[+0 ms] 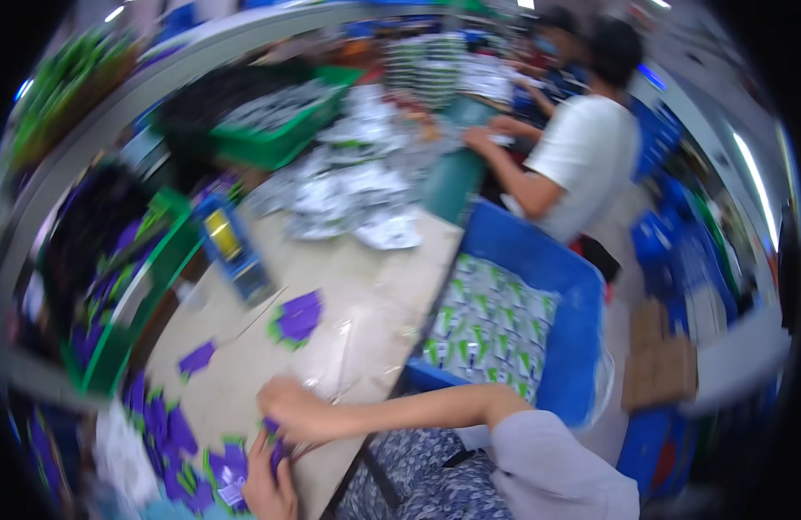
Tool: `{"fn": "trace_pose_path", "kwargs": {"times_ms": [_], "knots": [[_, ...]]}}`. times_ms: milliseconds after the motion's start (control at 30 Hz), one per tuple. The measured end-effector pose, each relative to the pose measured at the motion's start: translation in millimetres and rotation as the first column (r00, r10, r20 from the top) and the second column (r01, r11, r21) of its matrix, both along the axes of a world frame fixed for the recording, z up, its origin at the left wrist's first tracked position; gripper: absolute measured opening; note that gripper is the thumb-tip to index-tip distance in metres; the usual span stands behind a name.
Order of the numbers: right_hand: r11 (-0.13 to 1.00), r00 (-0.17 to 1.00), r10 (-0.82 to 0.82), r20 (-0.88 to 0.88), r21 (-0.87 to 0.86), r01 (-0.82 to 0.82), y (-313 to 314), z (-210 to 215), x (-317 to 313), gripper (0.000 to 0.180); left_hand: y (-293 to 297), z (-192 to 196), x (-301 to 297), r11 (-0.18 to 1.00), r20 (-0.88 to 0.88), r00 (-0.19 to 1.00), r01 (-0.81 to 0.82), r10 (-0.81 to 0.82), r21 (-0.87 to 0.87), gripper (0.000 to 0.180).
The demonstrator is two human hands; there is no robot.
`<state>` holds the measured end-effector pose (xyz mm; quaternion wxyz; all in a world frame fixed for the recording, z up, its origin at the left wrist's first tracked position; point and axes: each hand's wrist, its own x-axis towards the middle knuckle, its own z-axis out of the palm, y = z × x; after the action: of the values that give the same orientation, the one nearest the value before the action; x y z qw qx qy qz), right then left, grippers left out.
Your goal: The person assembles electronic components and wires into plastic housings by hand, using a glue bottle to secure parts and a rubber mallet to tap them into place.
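Observation:
Low in the view, my left hand (pixel 269 484) has its fingers closed round a small purple piece (pixel 279 449); blur hides what kind of thing it is. My right hand (pixel 301 411) is closed just above, its fingertips at the top of the same piece. A pile of flat purple-and-green pieces (pixel 168 438) lies to the left of my hands. Farther up the table are a small purple-and-green stack (pixel 298 318) and a single purple piece (pixel 197 358).
A blue tape dispenser (pixel 234 250) stands on the pale table (pixel 366 299). Silvery packets (pixel 348 186) are heaped behind it. Green crates (pixel 275 143) stand at the back and left. A blue bin (pixel 578 303) of green-and-white packets sits right. A person in white (pixel 586 160) works beyond.

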<state>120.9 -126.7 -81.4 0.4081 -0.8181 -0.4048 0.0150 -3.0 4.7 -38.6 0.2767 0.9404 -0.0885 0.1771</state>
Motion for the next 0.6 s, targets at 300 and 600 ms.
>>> {"fn": "trace_pose_path", "kwargs": {"times_ms": [300,600], "knots": [[0.92,0.835,0.051,-0.548,0.351,0.174,-44.2,35.3,-6.8,0.032,-7.7,28.9,18.5,0.989,-0.496,0.86,-0.148,0.118,-0.021,0.039],[0.925,0.716,0.16,-0.68,0.357,0.132,-7.5,-11.3,-4.8,0.04,21.6,14.3,10.9,0.98,-0.451,0.885,0.027,-0.116,-0.197,0.053]]}}
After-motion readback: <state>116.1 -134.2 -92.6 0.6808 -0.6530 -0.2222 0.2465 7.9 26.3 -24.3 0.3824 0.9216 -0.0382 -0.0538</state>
